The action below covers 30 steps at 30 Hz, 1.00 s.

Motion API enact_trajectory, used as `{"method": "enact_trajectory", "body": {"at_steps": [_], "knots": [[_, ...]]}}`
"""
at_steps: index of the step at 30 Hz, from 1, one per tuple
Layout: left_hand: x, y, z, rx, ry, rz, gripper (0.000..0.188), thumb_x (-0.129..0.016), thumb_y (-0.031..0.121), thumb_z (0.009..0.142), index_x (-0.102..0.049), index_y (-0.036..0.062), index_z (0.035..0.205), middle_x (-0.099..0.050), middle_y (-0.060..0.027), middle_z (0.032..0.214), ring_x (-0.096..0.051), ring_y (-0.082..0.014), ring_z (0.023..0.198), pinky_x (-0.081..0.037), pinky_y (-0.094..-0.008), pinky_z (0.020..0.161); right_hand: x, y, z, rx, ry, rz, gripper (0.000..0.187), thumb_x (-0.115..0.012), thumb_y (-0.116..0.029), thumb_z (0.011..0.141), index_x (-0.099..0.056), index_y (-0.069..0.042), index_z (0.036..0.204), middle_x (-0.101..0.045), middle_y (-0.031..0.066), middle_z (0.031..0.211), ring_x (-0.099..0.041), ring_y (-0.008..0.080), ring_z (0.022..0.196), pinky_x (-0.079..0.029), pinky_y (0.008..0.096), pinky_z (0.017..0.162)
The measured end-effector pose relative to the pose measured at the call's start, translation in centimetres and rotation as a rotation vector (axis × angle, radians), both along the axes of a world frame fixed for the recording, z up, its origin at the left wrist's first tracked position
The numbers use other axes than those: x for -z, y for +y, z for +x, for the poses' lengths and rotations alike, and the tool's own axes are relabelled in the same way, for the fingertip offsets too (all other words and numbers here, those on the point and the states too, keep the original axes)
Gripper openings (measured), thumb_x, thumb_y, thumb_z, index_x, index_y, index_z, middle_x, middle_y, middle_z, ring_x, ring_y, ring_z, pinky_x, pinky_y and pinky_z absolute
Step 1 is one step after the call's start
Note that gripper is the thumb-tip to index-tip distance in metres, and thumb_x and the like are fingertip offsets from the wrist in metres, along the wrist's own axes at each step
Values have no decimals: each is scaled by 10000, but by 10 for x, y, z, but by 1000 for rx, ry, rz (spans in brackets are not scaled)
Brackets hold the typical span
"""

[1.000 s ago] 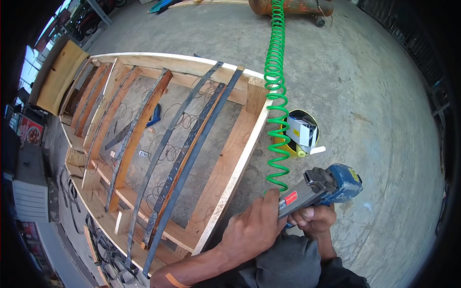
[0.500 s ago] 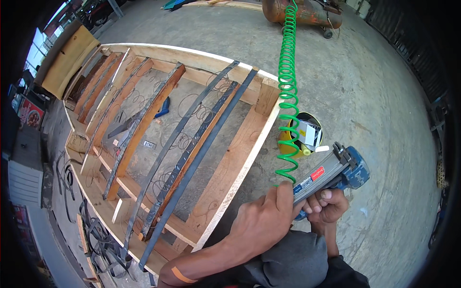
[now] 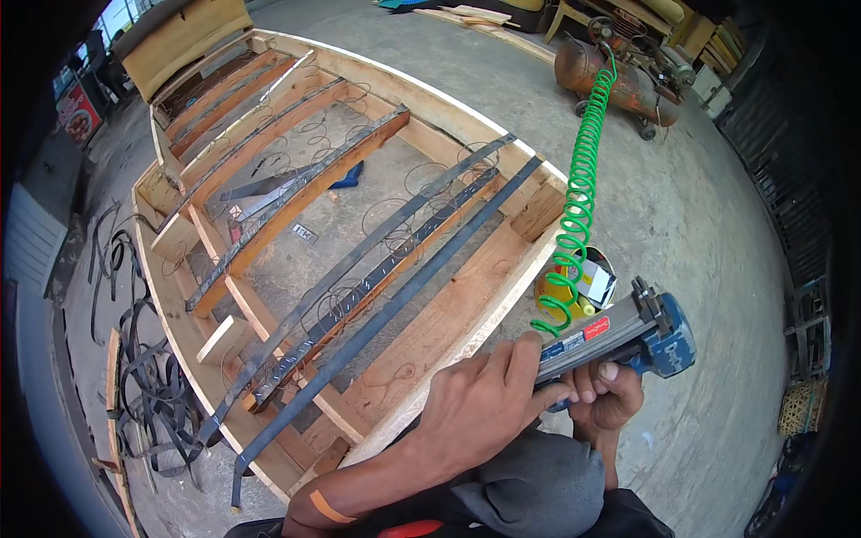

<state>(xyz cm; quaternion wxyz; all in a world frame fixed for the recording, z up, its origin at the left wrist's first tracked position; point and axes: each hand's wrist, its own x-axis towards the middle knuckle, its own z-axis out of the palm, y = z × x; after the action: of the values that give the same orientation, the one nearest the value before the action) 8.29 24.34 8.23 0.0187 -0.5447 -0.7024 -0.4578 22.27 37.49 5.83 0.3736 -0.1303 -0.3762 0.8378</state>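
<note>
My right hand (image 3: 613, 397) grips the handle of a blue pneumatic staple gun (image 3: 628, 336) held level over the concrete floor. My left hand (image 3: 480, 405) lies over the gun's silver magazine, fingers curled on it. A green coiled air hose (image 3: 578, 202) runs up from the gun toward a rusty orange compressor tank (image 3: 619, 81). Left of my hands lies a large wooden sofa frame (image 3: 448, 323) with dark webbing straps (image 3: 377, 314) and wire springs stretched across it.
A yellow and white container (image 3: 587, 285) sits on the floor by the frame's edge. Loose dark straps (image 3: 148, 386) are piled at the left. Wooden planks and furniture stand at the back, and metal racks line the right edge.
The view has shifted so the frame sits more to the left. My left hand has slid further along the gun's magazine while the right hand keeps its grip.
</note>
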Motion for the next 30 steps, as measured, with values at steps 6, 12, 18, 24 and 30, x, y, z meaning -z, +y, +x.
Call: {"method": "enact_trajectory", "body": {"at_steps": [6,12,18,24,30], "knots": [[21,1,8,-137,97,-83,373,-744,306,911,-495,30,874,-574,-92,552,-562,-190,369,-443,-384,333,8,1,-7,22,-109,-98,259,-577,-87,838,-532,11,1074,-429,27,583,-445,149,463,-430,334,455],[19,2,7,-201,208,-121,404,-722,357,914,-458,82,782,-508,-23,463,-476,-125,309,-378,-332,301,5,8,-11,1,-144,-120,208,-582,-92,844,-552,6,1024,-434,11,591,-464,132,470,-433,320,433],[24,5,3,-163,164,-162,401,-734,345,915,-466,64,812,-528,-46,491,-510,-134,331,-404,-369,306,-6,6,-19,39,-236,-69,158,-549,-129,902,-548,-33,777,-440,-14,606,-449,110,482,-437,305,446],[28,5,5,-70,-288,-207,308,-688,199,940,-469,-17,962,-633,-199,741,-660,-354,547,-534,-418,463,0,1,-22,149,-271,24,395,-602,-82,858,-551,67,1220,-414,13,616,-430,127,467,-426,305,437],[37,1,12,-238,-177,-10,244,-629,108,864,-495,-45,998,-616,-192,777,-707,-358,650,-570,-403,545,5,3,-19,-50,-245,163,314,-561,-194,960,-392,-140,700,-393,7,608,-373,106,521,-377,256,530]]}}
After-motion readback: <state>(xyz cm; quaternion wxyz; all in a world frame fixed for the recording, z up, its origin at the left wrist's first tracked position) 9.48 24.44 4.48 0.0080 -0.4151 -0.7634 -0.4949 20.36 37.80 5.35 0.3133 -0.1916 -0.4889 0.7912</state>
